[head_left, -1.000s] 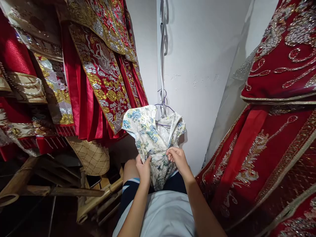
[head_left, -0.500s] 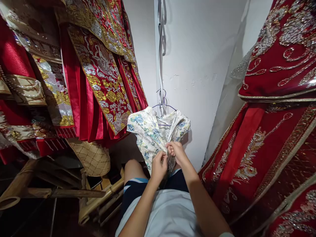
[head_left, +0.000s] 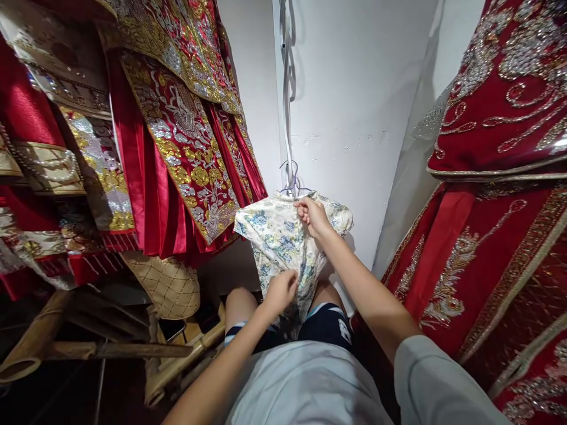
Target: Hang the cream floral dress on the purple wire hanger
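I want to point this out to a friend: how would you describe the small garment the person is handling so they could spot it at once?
Look at the white wall between the two banks of red embroidered robes. Low against it, on a wire hanger, hangs a small floral dress, gripped by the right hand at the top and the left hand lower down. It alone is pale, cream with blue flowers, not red and gold.

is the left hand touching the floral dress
Touching: in the head view the left hand pinches the lower fabric of the floral dress.

A costume or bridal-wear storeroom: red embroidered gowns [head_left: 186, 136] hang crowded along white walls [head_left: 354, 106].
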A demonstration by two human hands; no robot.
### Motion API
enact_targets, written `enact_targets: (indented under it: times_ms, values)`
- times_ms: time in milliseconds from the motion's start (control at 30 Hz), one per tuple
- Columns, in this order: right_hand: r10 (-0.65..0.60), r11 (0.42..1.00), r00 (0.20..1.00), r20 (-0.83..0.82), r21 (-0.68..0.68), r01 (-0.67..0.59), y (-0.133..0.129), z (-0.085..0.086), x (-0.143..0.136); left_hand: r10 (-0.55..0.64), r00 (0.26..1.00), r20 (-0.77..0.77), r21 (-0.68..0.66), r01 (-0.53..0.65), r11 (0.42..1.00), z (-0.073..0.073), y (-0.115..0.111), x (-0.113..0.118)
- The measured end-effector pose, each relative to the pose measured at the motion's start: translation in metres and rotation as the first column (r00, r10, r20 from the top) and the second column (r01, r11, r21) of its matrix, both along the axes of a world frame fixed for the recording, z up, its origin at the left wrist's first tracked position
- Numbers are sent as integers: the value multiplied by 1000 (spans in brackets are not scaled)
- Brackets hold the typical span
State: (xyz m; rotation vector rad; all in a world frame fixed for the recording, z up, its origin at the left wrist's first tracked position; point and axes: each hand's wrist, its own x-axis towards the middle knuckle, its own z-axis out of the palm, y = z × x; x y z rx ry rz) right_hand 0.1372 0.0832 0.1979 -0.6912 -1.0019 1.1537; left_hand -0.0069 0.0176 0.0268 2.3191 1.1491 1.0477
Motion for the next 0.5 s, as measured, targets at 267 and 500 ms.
enact_targets:
  times_ms: [267,500]
  values:
    - [-2,989,985,171,143,-23,-24,9,1,-37,962,272,419,-84,904,159,48,2]
    - [-90,989,971,223,138,60,2,-26,-3,-29,992,121,512,-37,858,203,55,5]
